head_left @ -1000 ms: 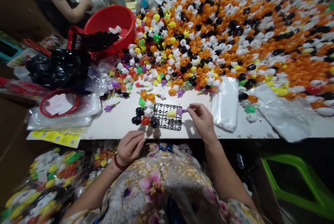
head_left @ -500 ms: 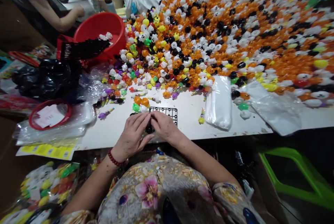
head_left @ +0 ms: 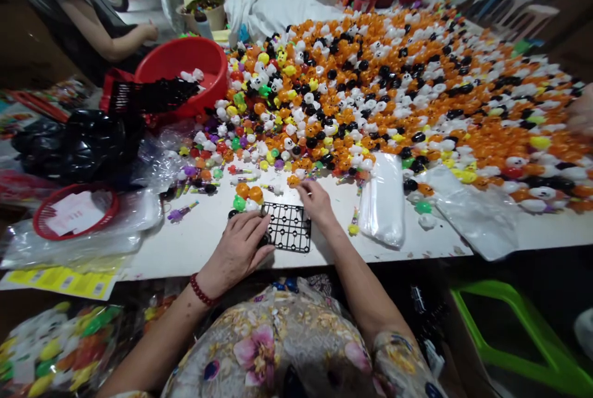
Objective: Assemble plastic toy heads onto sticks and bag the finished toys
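A black plastic grid (head_left: pixel 290 228) lies on the white table in front of me. My left hand (head_left: pixel 236 249) rests across the grid's left side. Its fingers bend over dark round pieces there and hold the grid down; they hide part of it. My right hand (head_left: pixel 317 203) is beyond the grid's upper right corner. Its thumb and forefinger pinch at a small orange toy piece (head_left: pixel 293 181) on the table. Just past my left fingers sits a small group of orange, green and white pieces (head_left: pixel 249 194).
A large heap of orange, white and black toy pieces (head_left: pixel 370 89) covers the table's back. Clear plastic bags (head_left: pixel 383 200) lie to the right. At left are a red tub (head_left: pixel 217 70), a small red basket (head_left: pixel 44 231) and black plastic bags (head_left: pixel 78 144). Another person's arm (head_left: pixel 106 42) shows behind.
My right hand has left my left hand and reached forward and right to the orange piece, uncovering more of the grid. The left hand has stayed at the grid. The view has tilted up slightly.
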